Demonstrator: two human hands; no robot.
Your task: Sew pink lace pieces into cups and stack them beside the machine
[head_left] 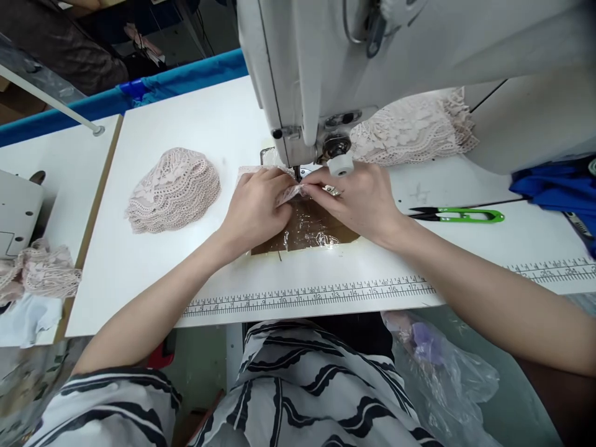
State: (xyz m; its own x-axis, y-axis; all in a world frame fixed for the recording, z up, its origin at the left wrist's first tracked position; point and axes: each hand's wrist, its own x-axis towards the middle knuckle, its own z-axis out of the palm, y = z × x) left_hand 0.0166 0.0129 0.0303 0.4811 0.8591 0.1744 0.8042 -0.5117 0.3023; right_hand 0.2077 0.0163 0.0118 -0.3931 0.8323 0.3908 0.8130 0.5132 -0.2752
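Under the head of a sewing machine [298, 93], both hands work on a pale pink lace piece [289, 194] close to the needle. My left hand [261, 202] lies over the lace with its fingers curled onto it. With thumb and index finger, my right hand [356, 195] pinches the lace edge just in front of the presser foot. The fingertips of the two hands almost meet. Beneath them is a brown plate covered in shiny clear film [307, 226]. Part of the lace is hidden by the left hand and the machine head.
A stack of lace pieces [174, 189] sits left, and another lace pile [414, 127] lies behind the machine. Green thread snips [470, 215] and blue cloth [559, 189] are at right. A printed ruler [298, 301] runs along the front edge. A person's leg [60, 46] shows far left.
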